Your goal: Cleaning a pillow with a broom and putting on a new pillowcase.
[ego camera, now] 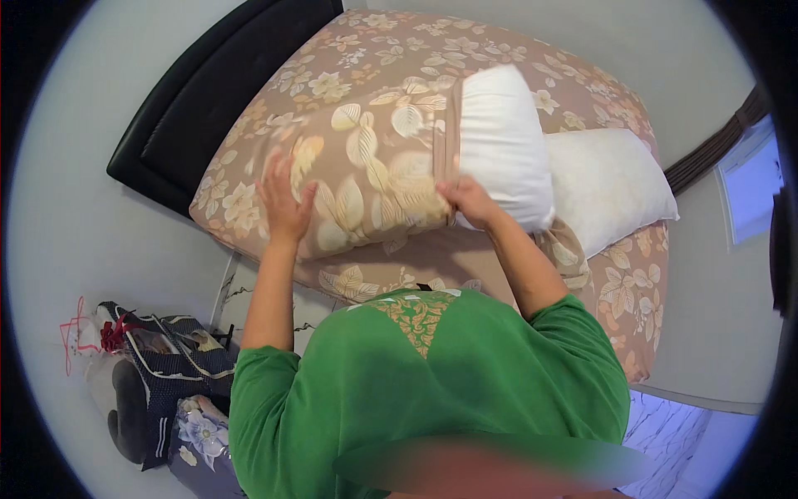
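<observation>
A brown floral pillowcase [368, 168] covers most of a white pillow [502, 150], whose bare end sticks out on the right. My right hand [471, 198] grips the lower edge of the case near its plain brown hem. Against the left end of the covered pillow lies my left hand [285, 196], fingers spread and palm towards the fabric. A second white pillow [608, 184], uncovered, rests on the bed to the right. Between the two pillows, a crumpled piece of floral cloth [564, 252] is partly hidden.
The bed [499, 47] wears a matching floral sheet, with a black padded headboard [212, 93] at the left. Below left, a dark bag [187, 349] and a plastic-wrapped floral package [202, 430] stand on the floor. A brown curtain [717, 146] hangs at the right wall.
</observation>
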A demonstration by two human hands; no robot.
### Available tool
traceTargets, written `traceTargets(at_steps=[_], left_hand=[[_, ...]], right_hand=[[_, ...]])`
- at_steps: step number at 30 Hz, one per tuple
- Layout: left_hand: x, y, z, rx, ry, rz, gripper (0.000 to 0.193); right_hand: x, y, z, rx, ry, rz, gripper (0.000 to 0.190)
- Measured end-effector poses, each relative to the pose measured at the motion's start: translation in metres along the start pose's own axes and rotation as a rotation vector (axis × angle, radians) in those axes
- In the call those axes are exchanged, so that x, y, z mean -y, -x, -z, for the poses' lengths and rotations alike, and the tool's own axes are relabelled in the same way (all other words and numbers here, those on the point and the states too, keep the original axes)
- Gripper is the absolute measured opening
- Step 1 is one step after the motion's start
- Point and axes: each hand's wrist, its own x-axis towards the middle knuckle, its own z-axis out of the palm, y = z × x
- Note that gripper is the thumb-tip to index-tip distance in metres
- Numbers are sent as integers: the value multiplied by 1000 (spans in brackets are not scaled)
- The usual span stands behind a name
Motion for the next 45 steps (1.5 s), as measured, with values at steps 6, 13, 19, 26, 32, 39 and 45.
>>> traceTargets(at_steps=[6,13,19,26,32,39,45], left_hand=[[22,73,-67,648,140,100,57],[27,106,-81,733,-6,85,81],[7,81,-87,767,-285,110,109],[13,111,-88,797,-208,120,110],[26,103,-69,700,-267,-93,105],[44,119,-57,786,-489,78,99],[74,132,-48,722,-448,447,98]], right_hand=[[-11,-13,-6,-106,-157,-94,17],[-87,41,91,-539,-11,-245,23],[-115,24,56,-770,523,-126,40],[-95,70,0,-8,763,-224,19],[-75,75,66,-521,90,-186,17],[-93,85,64,-699,805,-78,27],[-86,81,-16,-547,1239,654,19]])
